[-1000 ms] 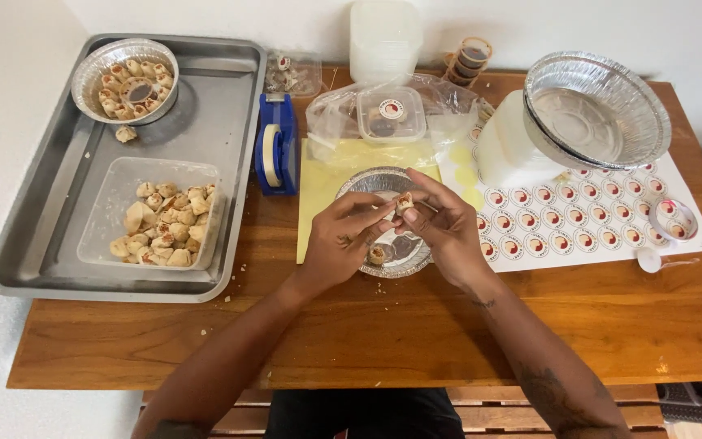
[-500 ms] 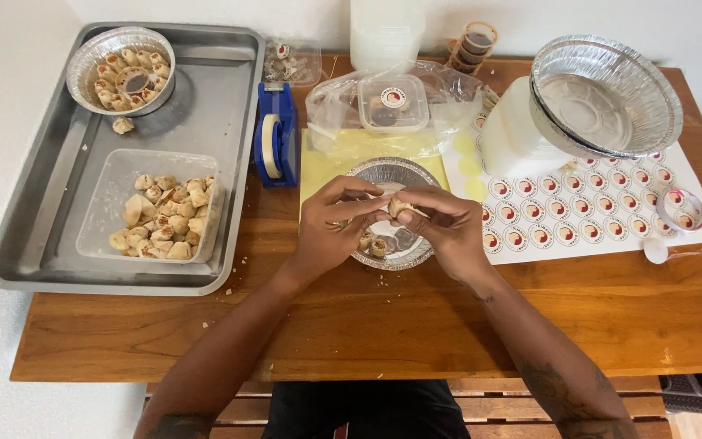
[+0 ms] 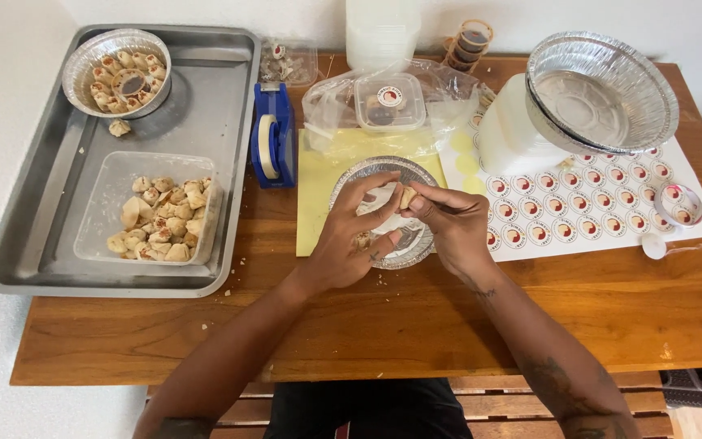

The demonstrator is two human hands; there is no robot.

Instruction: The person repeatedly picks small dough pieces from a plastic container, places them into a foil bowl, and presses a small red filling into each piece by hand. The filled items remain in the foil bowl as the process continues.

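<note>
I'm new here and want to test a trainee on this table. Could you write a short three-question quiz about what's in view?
1. True or false: the left hand and right hand are over the small foil pan.
2. What sits inside the filled foil pan on the metal tray: A) rolled pastry pieces around a dark sauce cup, B) stickers, C) tape?
3. Fill in: the blue tape dispenser stands between the metal tray and the ____ sheet.

Key
1. True.
2. A.
3. Yellow; it lies under the small foil pan.
</note>
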